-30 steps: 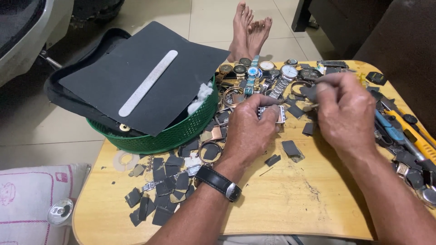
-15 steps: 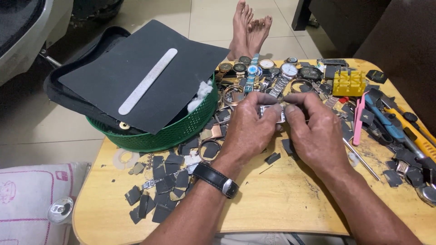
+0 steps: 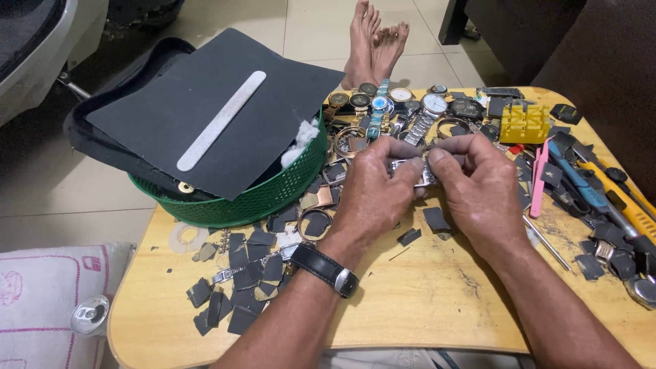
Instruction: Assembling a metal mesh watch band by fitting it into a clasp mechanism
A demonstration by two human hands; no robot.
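Right hand (image 3: pixel 482 188) rejoined left hand (image 3: pixel 372 188) — metal watch band (image 3: pixel 410 171) pinched between, seemingly.

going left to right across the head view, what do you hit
drink can → green basket → left hand → metal watch band → right hand → pink tweezers → yellow-handled tool

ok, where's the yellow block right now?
Head view, far right of the wooden table: the yellow block sits beyond the right hand, beside the pink tweezers.
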